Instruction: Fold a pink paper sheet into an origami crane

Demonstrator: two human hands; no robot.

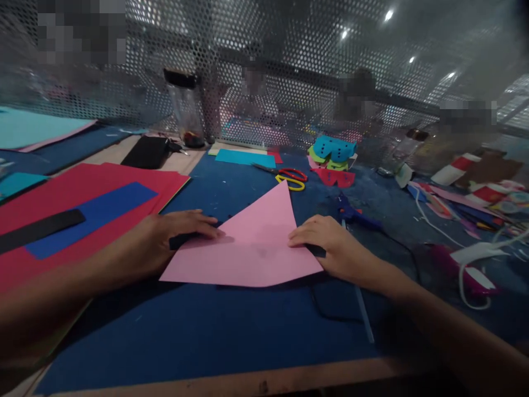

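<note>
flatly, left hand (173, 234), right hand (326, 242), triangular pink paper (252, 242)

pink paper (252, 242): folded to a triangle, flat on blue mat (206, 325) | left hand (173, 234): fingers pressing its 9 o'clock edge | right hand (326, 242): fingertips on its 3 o'clock edge | scissors (289, 177): 12 o'clock | glue gun (355, 216): 2 o'clock | red sheet (82, 209): 9 o'clock

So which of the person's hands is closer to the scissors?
Right. The right hand rests on the right side of the pink paper, with the scissors lying just beyond it; the left hand presses its left edge, farther off.
</note>
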